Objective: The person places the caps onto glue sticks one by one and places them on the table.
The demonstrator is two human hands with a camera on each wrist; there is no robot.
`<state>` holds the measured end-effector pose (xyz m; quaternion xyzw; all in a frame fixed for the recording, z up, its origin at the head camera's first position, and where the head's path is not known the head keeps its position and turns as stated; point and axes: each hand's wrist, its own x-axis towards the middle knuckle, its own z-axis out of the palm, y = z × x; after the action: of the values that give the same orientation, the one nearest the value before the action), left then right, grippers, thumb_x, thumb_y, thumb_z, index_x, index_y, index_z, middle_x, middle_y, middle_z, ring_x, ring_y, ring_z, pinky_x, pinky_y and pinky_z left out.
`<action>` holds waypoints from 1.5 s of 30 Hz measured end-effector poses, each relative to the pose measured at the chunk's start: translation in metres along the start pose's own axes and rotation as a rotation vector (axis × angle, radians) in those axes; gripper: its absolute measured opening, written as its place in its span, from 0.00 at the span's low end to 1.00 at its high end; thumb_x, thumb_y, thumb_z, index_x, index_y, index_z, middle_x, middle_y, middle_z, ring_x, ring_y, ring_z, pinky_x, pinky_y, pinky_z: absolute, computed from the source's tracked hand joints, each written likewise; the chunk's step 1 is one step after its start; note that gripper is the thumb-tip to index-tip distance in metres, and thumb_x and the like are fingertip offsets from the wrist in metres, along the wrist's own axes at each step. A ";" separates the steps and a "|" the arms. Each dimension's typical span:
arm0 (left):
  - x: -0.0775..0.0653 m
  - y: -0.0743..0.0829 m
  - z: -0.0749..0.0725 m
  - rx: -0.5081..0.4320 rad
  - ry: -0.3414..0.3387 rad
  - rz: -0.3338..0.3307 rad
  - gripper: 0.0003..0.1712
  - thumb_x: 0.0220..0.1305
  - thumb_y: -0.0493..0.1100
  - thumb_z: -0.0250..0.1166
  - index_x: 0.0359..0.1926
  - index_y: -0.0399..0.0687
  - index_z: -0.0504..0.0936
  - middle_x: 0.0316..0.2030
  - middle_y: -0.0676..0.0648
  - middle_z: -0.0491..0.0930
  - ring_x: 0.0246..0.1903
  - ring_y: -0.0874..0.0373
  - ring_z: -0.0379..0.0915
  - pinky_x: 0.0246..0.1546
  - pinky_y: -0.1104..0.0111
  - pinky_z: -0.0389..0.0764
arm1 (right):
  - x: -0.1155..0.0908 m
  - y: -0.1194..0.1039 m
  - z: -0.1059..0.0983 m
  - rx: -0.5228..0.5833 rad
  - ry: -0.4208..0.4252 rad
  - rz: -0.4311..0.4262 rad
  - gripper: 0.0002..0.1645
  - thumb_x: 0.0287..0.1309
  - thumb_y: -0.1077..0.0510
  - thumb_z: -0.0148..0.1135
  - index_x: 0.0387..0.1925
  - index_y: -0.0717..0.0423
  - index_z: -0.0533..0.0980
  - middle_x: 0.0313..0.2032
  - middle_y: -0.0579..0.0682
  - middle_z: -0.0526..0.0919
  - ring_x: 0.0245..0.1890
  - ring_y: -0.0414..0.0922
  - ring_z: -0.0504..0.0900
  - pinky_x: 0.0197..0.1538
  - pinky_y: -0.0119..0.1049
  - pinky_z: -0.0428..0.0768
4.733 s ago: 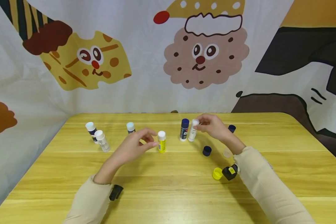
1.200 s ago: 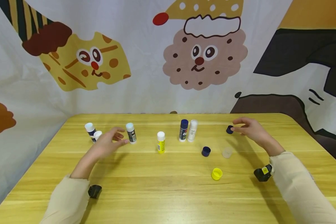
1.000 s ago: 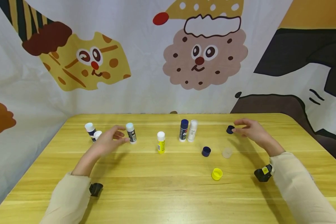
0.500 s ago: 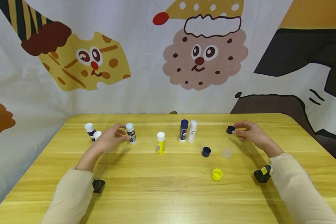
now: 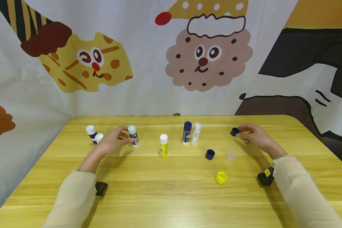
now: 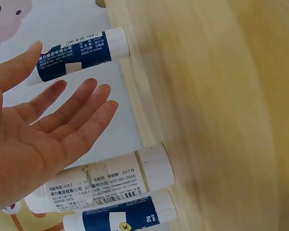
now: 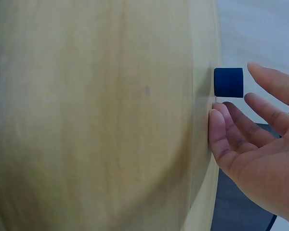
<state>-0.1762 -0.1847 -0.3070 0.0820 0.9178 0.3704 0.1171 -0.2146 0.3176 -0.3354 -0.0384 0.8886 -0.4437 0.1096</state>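
My left hand (image 5: 114, 141) has relaxed fingers beside an upright navy-labelled glue stick (image 5: 133, 136) with a pale cap. In the left wrist view, the thumb overlaps this glue stick (image 6: 82, 54); whether it touches I cannot tell. Behind my left hand stand a white glue stick (image 6: 106, 178), partly hidden in the head view, and another navy-labelled one (image 5: 91, 133). My right hand (image 5: 255, 137) hangs loosely curved at a navy cap (image 5: 235, 132) at the back right. In the right wrist view, thumb and fingers stand apart beside the cap (image 7: 229, 82), without gripping it.
A yellow glue stick (image 5: 163, 145) with a white cap stands mid-table. Farther right are a navy-capped glue stick (image 5: 186, 133) and a white one (image 5: 196, 133). Another navy cap (image 5: 210, 154), a translucent cap (image 5: 231, 155) and a yellow cap (image 5: 221, 177) lie on the wooden table (image 5: 159, 202).
My right hand has gone from the white glue stick to the back-right navy cap. My left hand has moved left from the yellow glue stick, then edged towards the navy-labelled one.
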 end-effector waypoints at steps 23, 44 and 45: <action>0.005 0.000 0.004 0.008 -0.006 0.009 0.33 0.67 0.47 0.54 0.65 0.34 0.56 0.54 0.31 0.68 0.54 0.36 0.64 0.49 0.48 0.68 | 0.010 0.000 0.003 -0.057 -0.026 0.023 0.36 0.62 0.55 0.56 0.64 0.68 0.55 0.55 0.70 0.63 0.38 0.49 0.75 0.39 0.39 0.76; 0.009 -0.002 0.005 0.023 -0.009 0.011 0.30 0.68 0.46 0.52 0.65 0.35 0.57 0.55 0.30 0.66 0.55 0.35 0.61 0.49 0.47 0.67 | 0.010 -0.002 0.006 -0.036 0.000 0.028 0.31 0.64 0.58 0.53 0.62 0.70 0.57 0.52 0.68 0.63 0.28 0.46 0.72 0.29 0.35 0.74; 0.009 -0.002 0.005 0.023 -0.009 0.009 0.31 0.68 0.46 0.52 0.65 0.35 0.57 0.56 0.30 0.66 0.55 0.35 0.61 0.49 0.47 0.67 | 0.010 -0.002 0.006 -0.040 0.002 0.026 0.30 0.63 0.58 0.53 0.61 0.70 0.58 0.52 0.68 0.63 0.29 0.46 0.72 0.29 0.35 0.74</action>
<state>-0.1840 -0.1807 -0.3137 0.0893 0.9210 0.3600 0.1187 -0.2235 0.3100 -0.3387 -0.0287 0.8978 -0.4245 0.1134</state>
